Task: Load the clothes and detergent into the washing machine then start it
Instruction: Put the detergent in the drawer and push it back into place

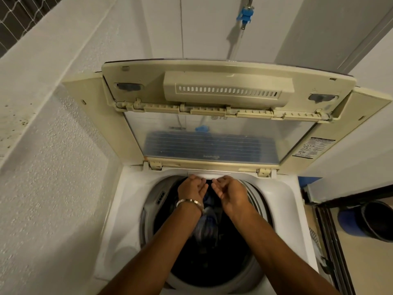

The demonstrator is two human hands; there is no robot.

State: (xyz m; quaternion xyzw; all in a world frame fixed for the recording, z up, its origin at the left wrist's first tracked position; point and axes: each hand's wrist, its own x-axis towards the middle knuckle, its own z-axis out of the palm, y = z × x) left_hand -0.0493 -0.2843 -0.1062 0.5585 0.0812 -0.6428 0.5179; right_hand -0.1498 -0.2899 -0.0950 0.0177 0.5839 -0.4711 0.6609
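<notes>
A white top-loading washing machine (123, 199) stands below me with its folding lid (212, 143) raised upright at the back. Dark blue clothes (208, 222) lie inside the round drum. My left hand (192, 189), a metal bangle on its wrist, and my right hand (230, 193) hover side by side over the far rim of the drum, near a white drawer panel (209, 174). Both palms face each other, fingers loosely curled, and I see nothing held in either. No detergent container is in view.
A rough white wall (53, 167) runs close along the left. A blue tap fitting with hose (245, 15) hangs on the back wall. At the right, a dark bucket (374, 221) sits on the floor behind a metal door track (327, 241).
</notes>
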